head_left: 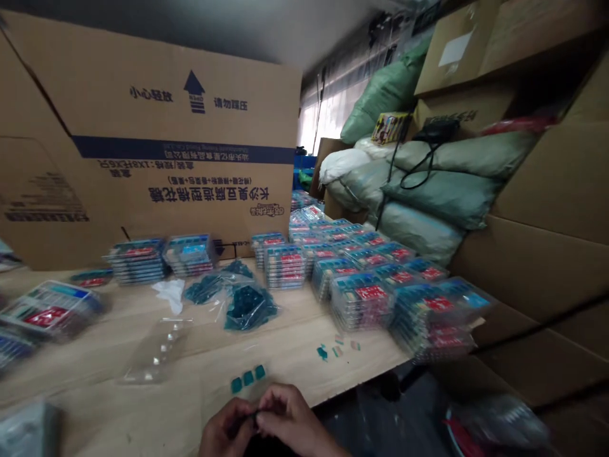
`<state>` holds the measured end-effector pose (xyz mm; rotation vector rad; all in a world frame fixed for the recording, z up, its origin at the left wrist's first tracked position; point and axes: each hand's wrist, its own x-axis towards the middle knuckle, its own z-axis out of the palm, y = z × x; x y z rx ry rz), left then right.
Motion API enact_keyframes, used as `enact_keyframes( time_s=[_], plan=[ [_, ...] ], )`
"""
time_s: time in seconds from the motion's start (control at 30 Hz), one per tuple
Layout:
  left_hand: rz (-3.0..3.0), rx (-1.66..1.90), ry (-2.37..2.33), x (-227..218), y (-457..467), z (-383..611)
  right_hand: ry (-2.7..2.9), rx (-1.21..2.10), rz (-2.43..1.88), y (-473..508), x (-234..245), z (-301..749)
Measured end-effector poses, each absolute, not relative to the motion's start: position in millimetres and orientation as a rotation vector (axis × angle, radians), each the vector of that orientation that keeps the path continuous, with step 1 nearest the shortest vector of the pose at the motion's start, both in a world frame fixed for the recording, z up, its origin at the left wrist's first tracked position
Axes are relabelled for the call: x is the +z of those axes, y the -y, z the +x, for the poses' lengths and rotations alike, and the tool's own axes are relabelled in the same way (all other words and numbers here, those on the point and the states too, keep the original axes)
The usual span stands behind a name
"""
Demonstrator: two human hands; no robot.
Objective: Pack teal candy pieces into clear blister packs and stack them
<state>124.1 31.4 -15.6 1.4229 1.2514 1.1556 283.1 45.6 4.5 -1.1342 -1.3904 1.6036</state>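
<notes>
At the table's front edge, my left hand (222, 431) and my right hand (291, 417) meet with fingertips pinched together. A small dark piece shows between them, too hidden to name. Just beyond my fingers, three small teal squares (248, 378) lie in a slanting row. To their left is a clear plastic tray (146, 358) with a few bright spots along it. Farther back, a clear bag (250, 309) holds many teal pieces, and a crumpled white tissue (170, 294) lies beside it. Small teal and pale scraps (322, 352) are scattered to the right.
Stacks of clear packed boxes (361, 298) stand along the right of the wooden table (190, 362), with more stacks (137, 261) at the back and left. A large carton (190, 127) rises behind. Sacks (442, 181) and cartons (547, 260) are piled at the right.
</notes>
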Motion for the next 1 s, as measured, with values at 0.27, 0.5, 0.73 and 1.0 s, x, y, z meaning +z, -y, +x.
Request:
enact_keyframes(
  time_s=[0.27,0.5,0.73,1.0],
  plan=[
    [1.421,1.098,-1.381,8,2,117,1.423,1.750,-1.019,-27,-8,289],
    [1.855,1.121,-1.616,3,-17,57,2.095,0.973,-0.891,-74,3,271],
    [2.020,0.974,-1.645,-10,-27,50,2.548,0.507,-0.759,-97,5,229],
    [2.058,1.008,-1.634,-15,-27,50,2.207,0.517,-1.023,-162,27,253]
  ],
)
